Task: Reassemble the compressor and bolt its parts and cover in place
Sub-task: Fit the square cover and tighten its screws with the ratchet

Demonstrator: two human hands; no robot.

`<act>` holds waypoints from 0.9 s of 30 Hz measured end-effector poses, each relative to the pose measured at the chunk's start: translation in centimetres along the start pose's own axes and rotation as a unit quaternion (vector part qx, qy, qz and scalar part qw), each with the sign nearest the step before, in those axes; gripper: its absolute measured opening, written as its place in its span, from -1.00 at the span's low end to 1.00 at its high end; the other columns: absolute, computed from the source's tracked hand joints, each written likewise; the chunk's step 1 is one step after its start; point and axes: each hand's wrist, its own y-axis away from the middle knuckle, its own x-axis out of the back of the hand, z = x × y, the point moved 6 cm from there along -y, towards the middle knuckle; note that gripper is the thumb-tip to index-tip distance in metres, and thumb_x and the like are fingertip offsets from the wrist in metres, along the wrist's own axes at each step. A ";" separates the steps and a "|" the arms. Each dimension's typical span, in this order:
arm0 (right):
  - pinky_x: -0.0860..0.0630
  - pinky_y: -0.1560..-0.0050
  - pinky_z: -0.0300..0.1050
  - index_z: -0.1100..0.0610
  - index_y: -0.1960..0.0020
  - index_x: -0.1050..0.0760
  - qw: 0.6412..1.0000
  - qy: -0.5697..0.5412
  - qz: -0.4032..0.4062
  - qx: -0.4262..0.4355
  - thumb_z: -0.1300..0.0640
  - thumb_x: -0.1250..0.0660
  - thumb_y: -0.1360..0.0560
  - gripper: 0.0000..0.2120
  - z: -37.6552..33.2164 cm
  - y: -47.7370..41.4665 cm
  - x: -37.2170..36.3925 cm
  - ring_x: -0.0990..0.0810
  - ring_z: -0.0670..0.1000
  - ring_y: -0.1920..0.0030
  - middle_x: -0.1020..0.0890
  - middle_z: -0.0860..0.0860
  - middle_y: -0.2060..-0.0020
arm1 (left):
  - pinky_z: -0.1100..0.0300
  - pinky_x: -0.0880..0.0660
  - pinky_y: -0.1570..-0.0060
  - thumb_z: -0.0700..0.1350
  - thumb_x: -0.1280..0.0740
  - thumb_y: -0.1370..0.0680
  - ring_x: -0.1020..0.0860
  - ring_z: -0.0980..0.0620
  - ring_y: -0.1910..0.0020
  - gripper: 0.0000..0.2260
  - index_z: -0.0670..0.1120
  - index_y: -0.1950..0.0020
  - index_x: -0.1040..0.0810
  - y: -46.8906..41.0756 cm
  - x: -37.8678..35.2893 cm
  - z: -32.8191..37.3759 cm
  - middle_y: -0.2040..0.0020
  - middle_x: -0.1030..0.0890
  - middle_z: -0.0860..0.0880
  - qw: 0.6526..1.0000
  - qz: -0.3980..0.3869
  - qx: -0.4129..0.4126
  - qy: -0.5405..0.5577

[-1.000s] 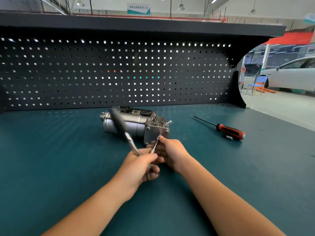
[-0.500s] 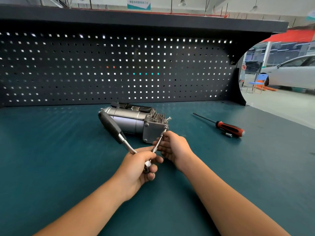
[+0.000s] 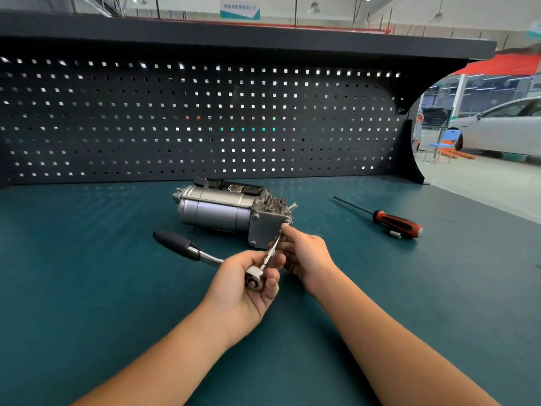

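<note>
Swinging ratchet down beside compressor (bolt likely tightening), clamping left grip round its head, pinching extension in right grip.

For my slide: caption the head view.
Bolting up: left hand holds ratchet, extension on compressor; right hand steadies extension; screwdriver lies aside.

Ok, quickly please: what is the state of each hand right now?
Left hand: closed, holding the ratchet at its head.
Right hand: closed, pinching the extension bar near the compressor.
</note>
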 end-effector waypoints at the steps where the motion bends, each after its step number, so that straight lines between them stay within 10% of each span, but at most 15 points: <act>1: -0.43 0.29 -0.18 0.21 0.22 -0.51 1.000 0.001 0.001 0.002 0.09 -0.30 -0.53 -0.78 0.0 0.0 0.0 -0.56 -0.04 0.44 -0.63 0.09 0.37 | 0.39 -0.40 0.64 -0.26 -0.17 -0.53 -0.42 0.14 0.63 -0.80 -0.29 0.22 -0.53 0.0 0.0 0.0 0.40 -0.58 -0.11 1.000 0.001 -0.002 -0.001; 13: -0.38 0.58 -0.37 0.21 0.36 -0.47 0.998 0.040 0.033 0.037 0.03 -0.34 -0.51 -0.65 -0.5 0.0 1.0 -0.48 -0.14 0.62 -0.52 -0.07 0.63 | 0.28 -0.51 0.55 0.08 -0.21 -0.55 -0.51 0.06 0.55 -0.67 -0.17 0.05 -0.56 0.4 -1.6 -2.4 0.31 -0.62 -0.14 0.992 -0.078 0.065 -0.068; 19: -0.39 0.49 -0.26 0.21 0.29 -0.50 1.000 -0.023 0.016 0.013 0.09 -0.25 -0.57 -0.69 0.0 -0.5 0.1 -0.47 -0.11 0.60 -0.59 -0.02 0.55 | 0.34 -0.38 0.62 -0.22 -0.24 -0.57 -0.41 0.13 0.63 -0.85 -0.20 0.16 -0.53 -0.8 -0.3 0.3 0.51 -0.50 -0.02 0.962 0.019 -0.075 -0.260; 21: -0.35 0.41 -0.24 0.20 0.25 -0.50 1.000 -0.012 0.007 0.004 0.11 -0.20 -0.59 -0.71 0.1 -0.6 -0.1 -0.49 -0.11 0.56 -0.60 -0.02 0.54 | 0.32 -0.33 0.56 -0.29 -0.21 -0.53 -0.38 0.10 0.61 -0.86 -0.18 0.19 -0.50 -0.9 -0.4 1.7 0.52 -0.44 0.01 0.872 0.044 -0.174 -0.455; 27: -0.41 0.44 -0.26 0.25 0.26 -0.46 0.998 0.034 0.038 0.035 0.10 -0.29 -0.55 -0.72 -0.2 -0.9 0.1 -0.49 -0.07 0.50 -0.51 0.06 0.45 | 0.10 -0.30 0.22 -0.10 -0.15 -0.56 -0.54 -0.14 -0.04 -0.78 -0.05 -0.20 -0.36 0.3 -2.2 1.9 -0.02 -0.58 -0.07 0.456 0.121 -0.334 -0.816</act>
